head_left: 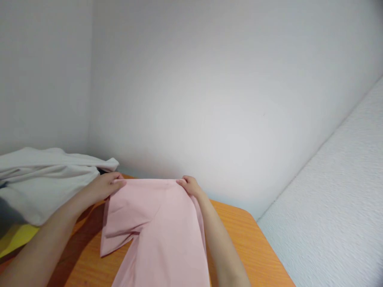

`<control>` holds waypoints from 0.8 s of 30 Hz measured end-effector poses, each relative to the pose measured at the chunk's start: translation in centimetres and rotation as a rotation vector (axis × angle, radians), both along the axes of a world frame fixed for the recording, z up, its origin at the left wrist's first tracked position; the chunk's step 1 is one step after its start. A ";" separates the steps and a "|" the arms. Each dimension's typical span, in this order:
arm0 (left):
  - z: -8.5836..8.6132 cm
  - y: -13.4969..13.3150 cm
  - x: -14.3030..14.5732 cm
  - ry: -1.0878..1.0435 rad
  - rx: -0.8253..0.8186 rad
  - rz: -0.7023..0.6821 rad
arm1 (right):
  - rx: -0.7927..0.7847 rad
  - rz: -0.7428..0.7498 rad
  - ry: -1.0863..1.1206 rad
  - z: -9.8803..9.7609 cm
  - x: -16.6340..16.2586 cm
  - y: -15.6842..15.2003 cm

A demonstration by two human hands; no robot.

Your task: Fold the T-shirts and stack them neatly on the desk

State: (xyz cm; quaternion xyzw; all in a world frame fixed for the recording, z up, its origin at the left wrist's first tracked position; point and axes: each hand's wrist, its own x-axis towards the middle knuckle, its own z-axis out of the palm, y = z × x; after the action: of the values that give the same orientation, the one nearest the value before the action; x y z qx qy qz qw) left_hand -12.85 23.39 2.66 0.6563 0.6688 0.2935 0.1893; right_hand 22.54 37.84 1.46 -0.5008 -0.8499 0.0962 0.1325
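Note:
A pink garment (170, 231), which looks like a T-shirt folded lengthwise with one sleeve out to the left, hangs from both hands over the table. My left hand (109, 185) pinches its upper edge at the sleeve side. At the other end of that edge, my right hand (190, 185) grips the cloth between thumb and fingers. The edge is stretched straight between them. Below, the garment runs out of the bottom of the view, so its lower end is hidden.
The orange wood-grain table (248, 239) narrows to a rounded corner at right. Pale crumpled clothes (50, 175) lie piled at left, with something yellow (18, 238) beneath them. Behind the table rises a white wall (209, 99), and another rough white wall (335, 199) stands at right.

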 end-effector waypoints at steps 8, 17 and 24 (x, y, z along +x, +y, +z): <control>-6.3 1.8 -1.6 0.213 -0.195 0.123 | 0.082 -0.079 -0.159 -4.6 -3.8 -1.0; -6.6 1.5 -1.3 0.283 -0.205 0.143 | 0.219 -0.119 -0.193 -3.7 -4.7 -2.5; -5.9 0.7 -0.6 0.370 -0.170 0.144 | 0.233 0.155 0.011 -2.2 -8.6 -13.4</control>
State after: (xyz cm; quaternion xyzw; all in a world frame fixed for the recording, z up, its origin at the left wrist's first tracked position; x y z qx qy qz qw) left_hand -13.47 24.06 -3.24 0.6310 0.7599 0.1232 0.0966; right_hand 13.95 24.46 -0.78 -0.4145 -0.8906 0.0095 0.1868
